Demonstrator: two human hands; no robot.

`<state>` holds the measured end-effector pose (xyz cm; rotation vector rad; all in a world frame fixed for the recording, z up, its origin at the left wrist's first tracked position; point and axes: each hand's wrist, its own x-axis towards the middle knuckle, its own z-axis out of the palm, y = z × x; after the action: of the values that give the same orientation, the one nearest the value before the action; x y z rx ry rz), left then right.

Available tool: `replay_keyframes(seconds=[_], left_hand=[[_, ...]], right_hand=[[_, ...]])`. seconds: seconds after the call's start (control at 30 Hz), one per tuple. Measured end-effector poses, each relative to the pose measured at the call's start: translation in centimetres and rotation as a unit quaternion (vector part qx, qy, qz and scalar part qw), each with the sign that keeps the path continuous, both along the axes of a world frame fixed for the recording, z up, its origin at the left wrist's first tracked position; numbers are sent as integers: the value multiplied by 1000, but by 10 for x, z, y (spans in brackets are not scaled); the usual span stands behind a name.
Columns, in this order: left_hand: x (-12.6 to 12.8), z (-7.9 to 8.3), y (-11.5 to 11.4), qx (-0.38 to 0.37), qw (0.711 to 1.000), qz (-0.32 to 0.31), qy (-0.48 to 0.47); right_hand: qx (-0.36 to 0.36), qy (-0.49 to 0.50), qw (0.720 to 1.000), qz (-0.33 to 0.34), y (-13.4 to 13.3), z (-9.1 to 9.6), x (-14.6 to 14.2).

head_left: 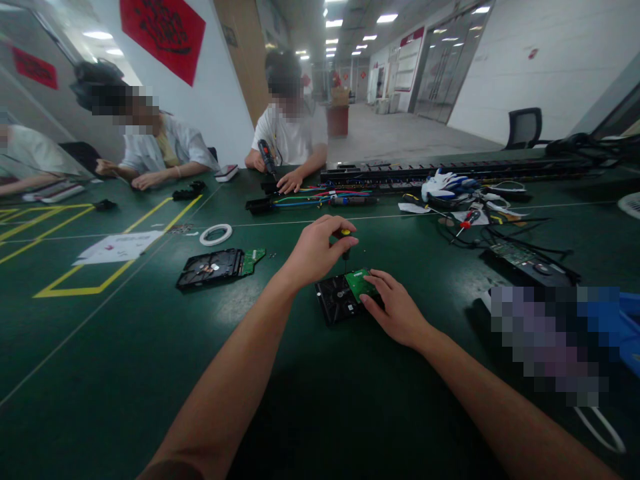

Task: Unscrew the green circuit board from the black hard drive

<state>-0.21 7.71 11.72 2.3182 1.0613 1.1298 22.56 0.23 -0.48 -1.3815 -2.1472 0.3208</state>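
A black hard drive (334,301) with a green circuit board (358,283) lies flat on the table in front of me. My left hand (320,250) is closed around the handle of a small screwdriver (346,233) with a yellow top. Its thin shaft points down to the upper edge of the drive, near the circuit board; whether the tip sits in a screw is too small to tell. My right hand (395,307) rests at the drive's right side, thumb and fingers apart, touching the board and steadying the drive.
Left of my hands lies another hard drive (210,268) with its board shifted out, near a white tape roll (216,234). On the right are gloves (447,185), a red screwdriver (467,222) and another circuit board device (530,260). Across the table a person holds a power screwdriver (267,157).
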Motion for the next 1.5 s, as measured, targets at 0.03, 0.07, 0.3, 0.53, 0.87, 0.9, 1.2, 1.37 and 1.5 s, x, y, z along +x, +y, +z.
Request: replay_keyframes(seconds=[0.03,0.07,0.3,0.53,0.87,0.9,1.2,1.37,1.5], left_hand=[[0,-1,0,-9,1000,-2,-6],[0,-1,0,-21,1000,-4,-15],[5,-6,-1,-113,989,-34,-86],[7,-6,-1,-126,985,-60,-98],[8,-7,3,-200,965,-95,-144],[7,-7,4,-201,965,-90,-143],[4,-6,4,-183,969,-96,-135],[5,-6,2,-170,967,-119,-147],[3,-4,2,-159,973,-110,-127]], right_hand=[[0,0,1000,1,0,0,0],[1,-1,1000,1,0,-1,0],[-4,-7,1000,-5,0,0,0],[-3,-8,1000,-5,-1,2,-1],[-3,3,1000,0,0,1,-1],[-4,1,1000,-2,0,1,-1],[0,-4,1000,0,2,-3,1],[-2,-5,1000,0,2,-3,1],[-7,-4,1000,0,2,-1,1]])
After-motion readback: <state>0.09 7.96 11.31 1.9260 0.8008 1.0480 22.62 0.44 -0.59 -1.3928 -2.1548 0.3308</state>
